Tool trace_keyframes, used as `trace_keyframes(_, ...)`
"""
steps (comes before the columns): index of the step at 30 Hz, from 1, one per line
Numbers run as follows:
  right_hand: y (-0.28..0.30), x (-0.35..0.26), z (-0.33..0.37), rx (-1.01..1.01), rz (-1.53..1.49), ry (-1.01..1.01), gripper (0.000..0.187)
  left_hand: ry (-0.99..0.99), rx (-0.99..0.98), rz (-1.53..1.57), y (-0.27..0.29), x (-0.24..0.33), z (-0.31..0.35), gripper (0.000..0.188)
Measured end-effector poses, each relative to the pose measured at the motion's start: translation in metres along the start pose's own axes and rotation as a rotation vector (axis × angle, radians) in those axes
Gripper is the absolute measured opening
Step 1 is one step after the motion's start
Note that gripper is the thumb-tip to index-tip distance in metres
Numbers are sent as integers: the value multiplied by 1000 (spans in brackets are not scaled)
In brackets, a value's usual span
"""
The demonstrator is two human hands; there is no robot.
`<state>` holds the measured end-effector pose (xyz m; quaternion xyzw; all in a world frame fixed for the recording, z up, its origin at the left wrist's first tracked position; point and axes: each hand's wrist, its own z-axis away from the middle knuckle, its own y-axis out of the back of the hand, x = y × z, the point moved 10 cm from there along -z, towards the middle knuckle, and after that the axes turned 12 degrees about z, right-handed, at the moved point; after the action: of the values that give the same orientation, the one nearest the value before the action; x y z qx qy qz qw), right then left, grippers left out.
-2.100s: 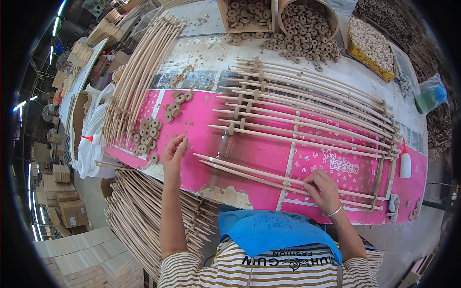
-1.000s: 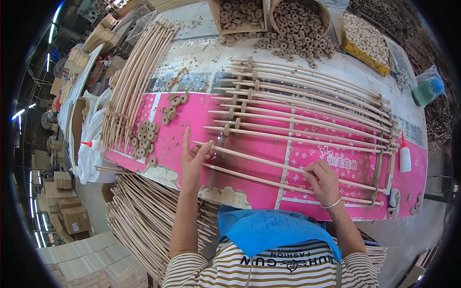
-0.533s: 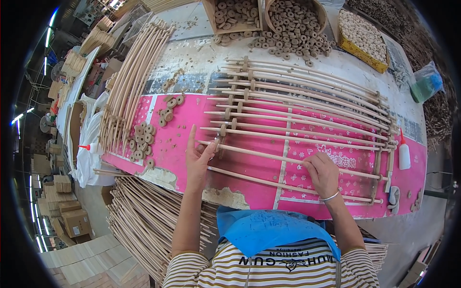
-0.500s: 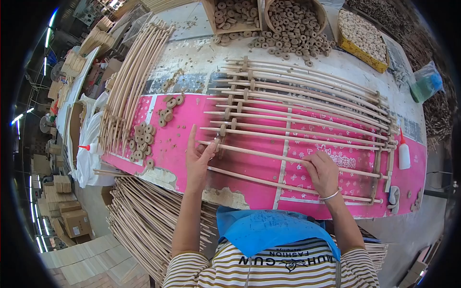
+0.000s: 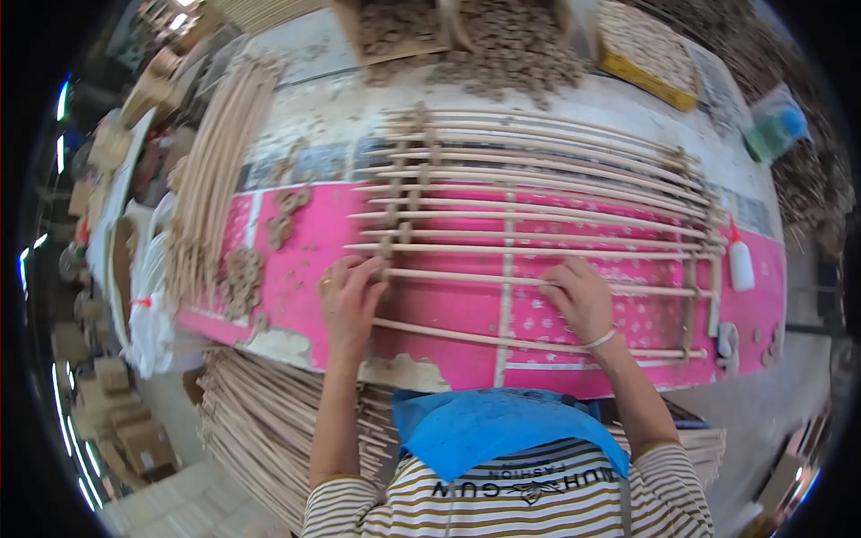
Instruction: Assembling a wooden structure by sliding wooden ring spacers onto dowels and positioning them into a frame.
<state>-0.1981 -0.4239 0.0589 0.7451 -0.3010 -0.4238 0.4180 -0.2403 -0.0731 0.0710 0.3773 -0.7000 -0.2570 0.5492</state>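
My left hand is closed at the left end of a slim wooden rod, its fingertips hiding the rod's tip. A small wooden ring there is mostly covered by the fingers. Farther along the same rod, my right hand pinches it between thumb and fingers. Beyond it lie several parallel rods, with wooden rings around them near their left ends and more near their right ends. Closer to me rests another rod, apart from both hands. The picture is somewhat blurred.
Loose wooden rings are heaped left, beside a stack of rods. Glue bottle stands at right. More rings and a yellow-sided tray are at the back. Rod bundles lie below the table's near edge.
My left hand's raised index finger has come down, and its fingers now close at the rod's end. My right hand still pinches the rod. The whole view has shifted slightly.
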Motion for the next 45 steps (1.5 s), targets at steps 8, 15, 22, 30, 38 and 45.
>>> trace_keyframes(8, -12, -5, -1, 96, -12, 42, 18, -15, 14, 62, 3, -12, 8, 39)
trace_keyframes(15, -14, 5, 1, 101, -8, 12, 16, -29, -3, 74, -8, -10, 2, 40)
trace_keyframes(22, -18, -6, -4, 131, -24, 66, 20, -37, -9, 60, 8, -14, 8, 39)
trace_keyframes(30, 3, 7, -3, 77, -44, -18, 24, 2, 22, -26, -1, -4, 5, 39)
trace_keyframes(38, 5, 0, -9, 98, -13, 23, 13, -13, 48, -35, 4, -2, 5, 40)
trace_keyframes(45, 35, -2, -23, 169, 11, 72, 12, -75, 268, -9, 40, 27, 3, 50)
